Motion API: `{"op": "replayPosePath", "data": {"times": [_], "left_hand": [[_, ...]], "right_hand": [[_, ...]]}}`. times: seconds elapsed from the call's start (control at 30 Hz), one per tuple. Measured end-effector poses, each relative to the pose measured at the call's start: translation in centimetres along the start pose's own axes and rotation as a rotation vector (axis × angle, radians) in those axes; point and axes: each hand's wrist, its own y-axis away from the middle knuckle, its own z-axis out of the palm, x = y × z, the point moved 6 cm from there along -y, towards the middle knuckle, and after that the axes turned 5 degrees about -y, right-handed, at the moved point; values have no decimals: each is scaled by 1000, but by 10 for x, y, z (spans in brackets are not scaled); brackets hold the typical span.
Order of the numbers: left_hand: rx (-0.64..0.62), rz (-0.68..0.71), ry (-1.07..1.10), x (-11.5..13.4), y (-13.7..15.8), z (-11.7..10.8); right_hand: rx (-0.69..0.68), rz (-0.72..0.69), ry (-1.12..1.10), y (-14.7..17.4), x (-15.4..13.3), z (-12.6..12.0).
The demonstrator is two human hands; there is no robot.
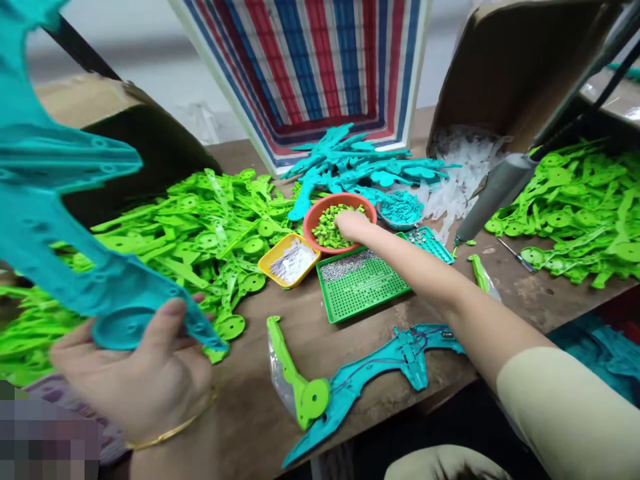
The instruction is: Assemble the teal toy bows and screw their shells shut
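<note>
The left hand (137,373) pinches the light, stiff teal plastic shell (60,220) by its round hub at 7 o'clock, while the right hand (353,225) digs, fingers curled, into the small green pieces in the orange bowl (320,217) at 12 o'clock

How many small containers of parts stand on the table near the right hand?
4: orange bowl under the right hand, yellow tray left of it, green tray in front, small teal-filled dish behind. Piles may hide others.

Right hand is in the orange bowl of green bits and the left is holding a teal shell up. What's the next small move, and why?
Probably close the right hand on one small green piece in the orange bowl and lift it out. The fingers already rest on the heap, while the left hand holds a teal shell clear of the table, and a wired teal shell lies open at the table edge.
</note>
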Motion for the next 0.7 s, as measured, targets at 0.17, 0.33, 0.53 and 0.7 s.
{"op": "replayPosePath", "data": {"times": [0.17, 0.33, 0.53, 0.7], "left_hand": [[-81, -538, 367, -17, 36, 18], [-243, -657, 637, -39, 57, 46], [-339, -496, 772, -19, 79, 69], [-242, -330, 841, 6, 96, 84]], "right_hand": [[-37, 48, -18, -5, 2, 3], [150, -5, -138, 26, 4, -28], [208, -150, -641, 120, -37, -41], [144, -204, -1318, 183, -82, -9]]}}
